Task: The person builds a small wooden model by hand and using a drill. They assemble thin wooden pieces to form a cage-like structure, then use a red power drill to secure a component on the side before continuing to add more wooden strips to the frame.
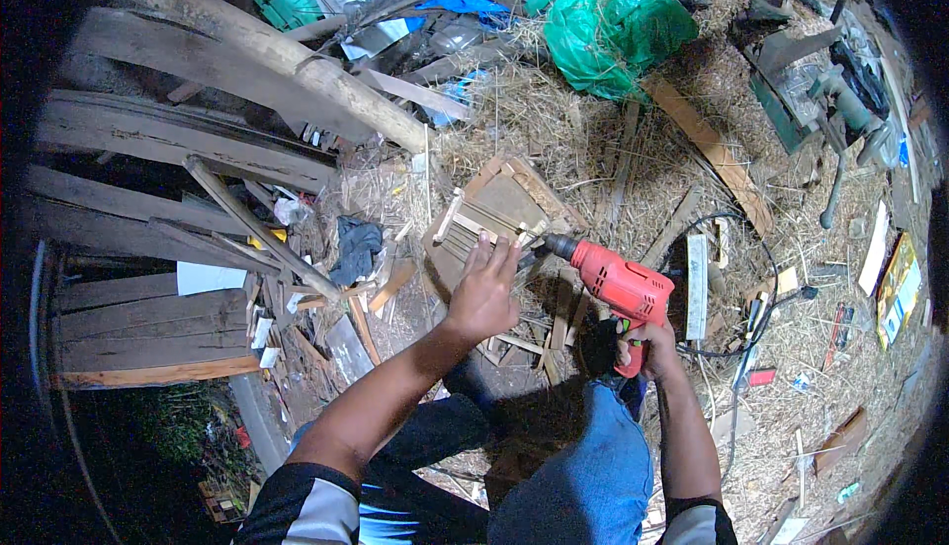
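Observation:
My right hand (648, 349) is wrapped round the handle of a red corded power drill (625, 283). Its black chuck faces left, and the bit reaches to the right end of a small slatted wooden frame (453, 215). Whether the bit enters the wood is too small to tell. The fingers of my left hand (486, 286) are stretched out, their tips resting on the near side of the frame's slats; the thumb is hard to make out. Under the frame lies a flat wooden board (512, 194), with a raised wooden edge along its far side.
Straw and wood scraps cover the ground. Stacked planks (178, 140) and a long pole (287, 56) lie at left. A green plastic bag (603, 26) is at the far side, and a metal vise (850, 110) stands far right. A black cable (769, 249) loops right of the drill.

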`<state>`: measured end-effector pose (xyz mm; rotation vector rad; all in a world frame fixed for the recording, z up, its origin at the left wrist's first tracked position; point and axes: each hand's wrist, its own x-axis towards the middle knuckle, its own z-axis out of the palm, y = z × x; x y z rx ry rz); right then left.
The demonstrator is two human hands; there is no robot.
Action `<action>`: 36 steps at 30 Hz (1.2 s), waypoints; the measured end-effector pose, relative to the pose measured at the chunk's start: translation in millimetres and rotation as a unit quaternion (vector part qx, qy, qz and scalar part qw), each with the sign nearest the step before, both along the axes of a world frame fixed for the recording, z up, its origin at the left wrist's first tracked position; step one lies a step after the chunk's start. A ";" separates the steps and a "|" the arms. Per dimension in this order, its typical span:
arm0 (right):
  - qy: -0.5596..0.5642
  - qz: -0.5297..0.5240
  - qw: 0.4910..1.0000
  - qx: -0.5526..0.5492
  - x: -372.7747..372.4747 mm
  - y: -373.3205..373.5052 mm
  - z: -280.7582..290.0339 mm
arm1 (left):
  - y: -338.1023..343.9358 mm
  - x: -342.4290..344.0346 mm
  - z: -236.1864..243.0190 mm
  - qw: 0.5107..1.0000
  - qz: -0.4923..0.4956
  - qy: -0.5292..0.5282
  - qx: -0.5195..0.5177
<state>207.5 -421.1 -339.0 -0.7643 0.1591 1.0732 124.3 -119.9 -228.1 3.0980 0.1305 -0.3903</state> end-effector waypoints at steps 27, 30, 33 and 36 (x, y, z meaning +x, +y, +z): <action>0.023 0.004 1.000 -0.021 -0.5 -1.0 -3.6 | -2.7 1.7 3.6 0.999 0.002 -0.023 -0.023; 0.035 0.004 0.999 -0.014 -0.9 -2.2 -4.8 | -3.8 2.0 3.6 1.000 0.006 -0.017 -0.022; 0.029 0.010 0.999 0.006 3.7 -0.5 9.2 | -3.1 1.0 2.2 0.999 0.006 -0.018 -0.025; 0.022 0.010 1.000 -0.003 3.2 -0.4 9.9 | -2.2 0.2 2.3 0.999 -0.001 -0.029 -0.022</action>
